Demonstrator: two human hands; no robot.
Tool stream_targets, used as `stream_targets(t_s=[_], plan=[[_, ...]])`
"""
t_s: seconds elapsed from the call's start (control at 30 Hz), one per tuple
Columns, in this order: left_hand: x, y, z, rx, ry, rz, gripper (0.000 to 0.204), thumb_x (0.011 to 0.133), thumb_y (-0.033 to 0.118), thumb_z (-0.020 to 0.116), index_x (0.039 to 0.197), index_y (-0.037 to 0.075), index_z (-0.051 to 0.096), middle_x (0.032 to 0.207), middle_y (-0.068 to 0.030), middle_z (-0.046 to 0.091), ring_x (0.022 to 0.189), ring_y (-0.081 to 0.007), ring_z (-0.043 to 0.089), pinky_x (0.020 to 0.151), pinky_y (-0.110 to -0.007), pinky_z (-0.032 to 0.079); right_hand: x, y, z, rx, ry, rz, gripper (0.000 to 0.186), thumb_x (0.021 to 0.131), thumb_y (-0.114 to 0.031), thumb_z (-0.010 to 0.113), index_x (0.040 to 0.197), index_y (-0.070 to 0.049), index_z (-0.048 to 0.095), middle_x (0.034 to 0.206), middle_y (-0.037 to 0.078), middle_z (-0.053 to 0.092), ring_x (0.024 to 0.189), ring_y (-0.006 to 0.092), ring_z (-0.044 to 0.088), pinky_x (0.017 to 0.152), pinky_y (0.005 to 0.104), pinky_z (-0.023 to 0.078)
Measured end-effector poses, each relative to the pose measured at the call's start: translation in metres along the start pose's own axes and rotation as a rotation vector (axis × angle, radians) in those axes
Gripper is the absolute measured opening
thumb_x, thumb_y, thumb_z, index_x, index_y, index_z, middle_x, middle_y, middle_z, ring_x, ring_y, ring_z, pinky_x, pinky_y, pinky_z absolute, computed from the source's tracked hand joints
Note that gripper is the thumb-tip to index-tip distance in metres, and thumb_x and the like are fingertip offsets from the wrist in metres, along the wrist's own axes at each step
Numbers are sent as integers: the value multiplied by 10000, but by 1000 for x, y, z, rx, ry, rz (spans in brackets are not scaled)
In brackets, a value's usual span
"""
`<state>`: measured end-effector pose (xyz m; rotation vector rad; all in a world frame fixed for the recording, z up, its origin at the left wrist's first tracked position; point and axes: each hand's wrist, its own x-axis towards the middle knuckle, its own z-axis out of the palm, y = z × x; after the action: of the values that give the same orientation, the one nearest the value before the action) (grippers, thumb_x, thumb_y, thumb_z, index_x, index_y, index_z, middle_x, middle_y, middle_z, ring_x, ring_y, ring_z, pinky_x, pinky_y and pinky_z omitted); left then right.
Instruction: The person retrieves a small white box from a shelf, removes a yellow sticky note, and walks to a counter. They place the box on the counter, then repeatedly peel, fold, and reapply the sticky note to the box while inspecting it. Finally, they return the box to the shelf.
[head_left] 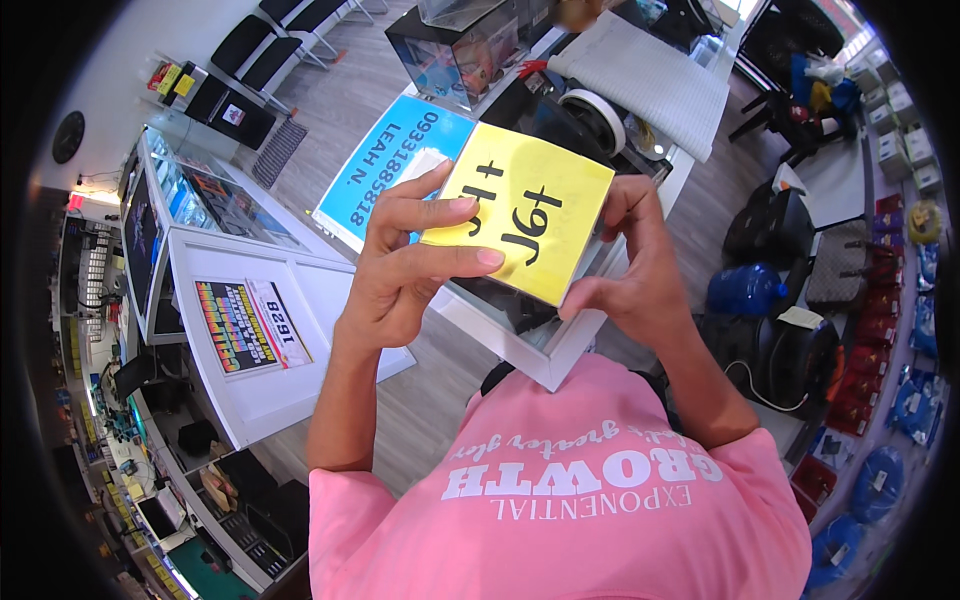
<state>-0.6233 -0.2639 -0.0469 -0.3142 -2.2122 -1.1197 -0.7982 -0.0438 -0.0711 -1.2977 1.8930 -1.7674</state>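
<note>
A yellow square card [556, 212] with bold black handwriting is held up in front of me, tilted. I cannot tell whether it is a single sheet or the face of a thin box. My left hand [400, 262] grips its left side, with fingertips lying over the yellow face. At the right edge and lower right corner, my right hand [640, 262] has its fingers curled and the thumb against the corner. Behind the card, a blue printed sign [375, 160] shows in part, and the white-framed counter [545, 358] lies below.
A white padded sheet [650, 80] and a roll of tape [592, 118] lie on the counter beyond. Left stands a white display case [210, 270]. Black chairs [250, 50] line the far wall. Bags [770, 235] and a blue water jug [745, 290] stand to the right.
</note>
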Motion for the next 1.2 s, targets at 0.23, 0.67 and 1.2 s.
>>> stream_targets(t_s=[0.23,0.67,1.2], plan=[[2,7,6,-6,50,-37,279,973,88,590,1222,141,704,1316,-71,648,1411,-352,456,1172,-468,316,-2,-14,-5,31,88,-120,972,601,-441,989,1325,-74,455,1294,97,461,1167,203,480,963,333,412],[0,-5,21,-228,132,3,545,950,137,655,1448,81,440,1311,-134,650,1409,-324,464,1194,-497,265,11,-87,13,-335,6,-82,829,781,-295,848,1465,-22,466,1460,215,505,1345,371,504,1125,446,395],[2,-15,30,-110,169,147,862,768,156,850,1506,80,410,1354,-99,613,1387,-366,444,1181,-479,298,20,-112,40,-792,14,-92,912,720,-372,897,1465,-27,502,1413,201,572,1274,396,543,1085,456,426]])
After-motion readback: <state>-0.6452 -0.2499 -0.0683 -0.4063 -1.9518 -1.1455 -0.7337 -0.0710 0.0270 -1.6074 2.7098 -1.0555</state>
